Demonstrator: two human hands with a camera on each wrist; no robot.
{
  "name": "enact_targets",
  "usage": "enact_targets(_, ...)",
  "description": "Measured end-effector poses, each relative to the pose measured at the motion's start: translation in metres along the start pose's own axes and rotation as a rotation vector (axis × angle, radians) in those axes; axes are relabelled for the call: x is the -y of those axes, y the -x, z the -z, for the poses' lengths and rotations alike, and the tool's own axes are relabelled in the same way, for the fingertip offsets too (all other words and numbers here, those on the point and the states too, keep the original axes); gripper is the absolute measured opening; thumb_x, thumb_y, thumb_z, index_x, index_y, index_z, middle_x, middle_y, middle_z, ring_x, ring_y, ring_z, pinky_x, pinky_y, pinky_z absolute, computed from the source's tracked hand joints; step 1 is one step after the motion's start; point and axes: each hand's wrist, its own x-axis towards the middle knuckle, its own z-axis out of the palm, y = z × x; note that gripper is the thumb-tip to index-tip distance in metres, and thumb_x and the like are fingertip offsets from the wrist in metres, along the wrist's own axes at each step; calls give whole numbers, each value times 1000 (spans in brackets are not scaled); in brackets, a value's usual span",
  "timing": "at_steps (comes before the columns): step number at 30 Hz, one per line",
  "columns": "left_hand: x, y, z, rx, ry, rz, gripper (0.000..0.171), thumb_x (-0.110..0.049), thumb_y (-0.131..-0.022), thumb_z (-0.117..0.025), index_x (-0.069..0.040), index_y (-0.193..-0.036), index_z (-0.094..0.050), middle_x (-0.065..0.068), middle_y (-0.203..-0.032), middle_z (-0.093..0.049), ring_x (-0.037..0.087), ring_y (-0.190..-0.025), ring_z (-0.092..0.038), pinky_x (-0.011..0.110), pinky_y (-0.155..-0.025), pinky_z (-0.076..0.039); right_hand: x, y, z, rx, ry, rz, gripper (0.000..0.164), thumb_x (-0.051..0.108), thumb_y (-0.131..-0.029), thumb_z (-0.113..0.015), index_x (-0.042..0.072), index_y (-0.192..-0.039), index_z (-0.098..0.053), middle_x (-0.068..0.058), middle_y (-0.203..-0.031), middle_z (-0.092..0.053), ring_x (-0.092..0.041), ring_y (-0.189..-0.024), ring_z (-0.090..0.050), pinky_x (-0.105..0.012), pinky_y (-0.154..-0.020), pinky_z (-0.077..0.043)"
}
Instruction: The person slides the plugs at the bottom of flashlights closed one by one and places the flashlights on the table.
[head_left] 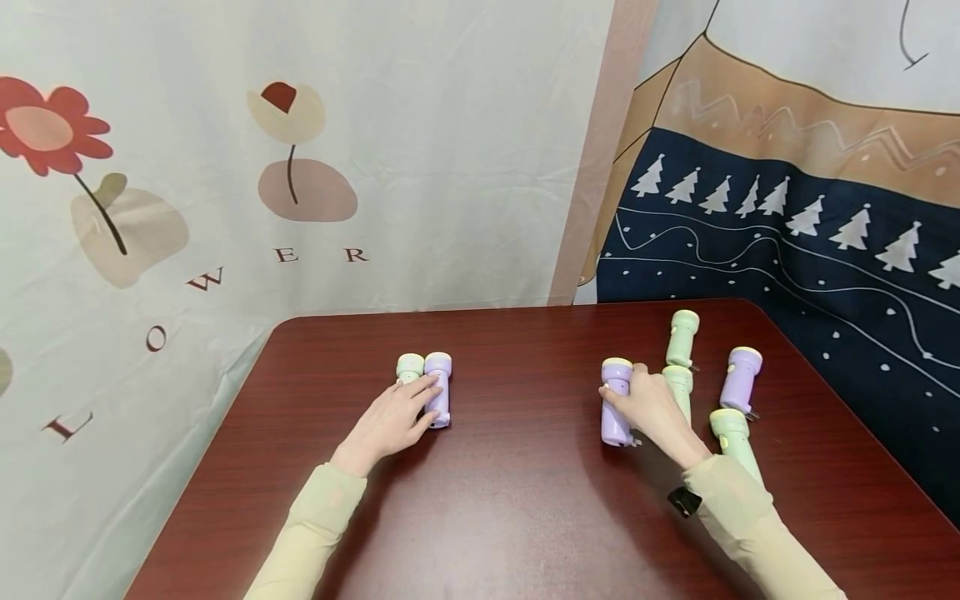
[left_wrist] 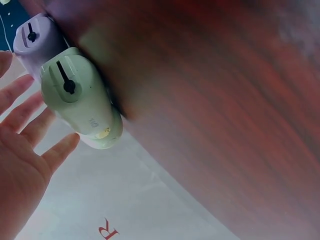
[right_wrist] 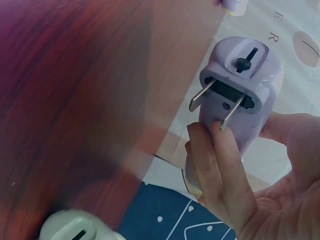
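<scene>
My left hand [head_left: 390,418] rests over a light green flashlight [head_left: 410,363] and a purple flashlight [head_left: 438,367] lying side by side. Its fingers are extended and spread across them; the green one's end [left_wrist: 75,82] faces the left wrist camera. In my right hand [head_left: 660,410] is another purple flashlight [head_left: 617,404], gripped between thumb and fingers. Two metal plug prongs stick out of its end [right_wrist: 242,90], seen in the right wrist view. Just beyond the right hand lies a green flashlight [head_left: 678,387], partly hidden by it.
To the right on the brown table [head_left: 517,500] lie a green flashlight [head_left: 682,337] at the back, a purple flashlight [head_left: 741,379], and a nearer green flashlight [head_left: 735,437] partly covered by the right sleeve. A patterned curtain [head_left: 465,167] hangs behind the table's back edge.
</scene>
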Motion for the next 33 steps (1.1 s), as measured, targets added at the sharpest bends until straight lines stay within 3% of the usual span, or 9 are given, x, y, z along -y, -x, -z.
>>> enact_targets(8, -5, -6, -1, -90, 52, -23, 37, -21, -84, -66, -2, -116, -66, 11, -120, -65, 25, -110, -63, 41, -92, -50, 14, -9, -2, 35, -57, -59, 63, 37, -86, -62, -16, -115, -43, -29, -91, -61, -28, -67, -62, -32, -53, -54)
enact_targets(15, -17, -21, -2, -113, 81, -13, 38, -25, -87, -66, -5, -118, -64, 9, -117, -66, 23, -108, -64, 36, -93, -50, 27, -17, -5, 33, -110, -78, 60, 38, -86, -62, -13, -115, -45, -28, -95, -60, -30, -71, -64, -33, -55, -55)
enact_targets(33, -62, -62, -10, -21, 165, -2, 46, -34, -91, -59, -5, -127, -58, 10, -126, -63, 28, -123, -57, 43, -102, -45, 56, -30, -16, 38, -164, -102, 61, 39, -86, -63, -10, -117, -47, -26, -100, -60, -33, -83, -65, -35, -63, -57)
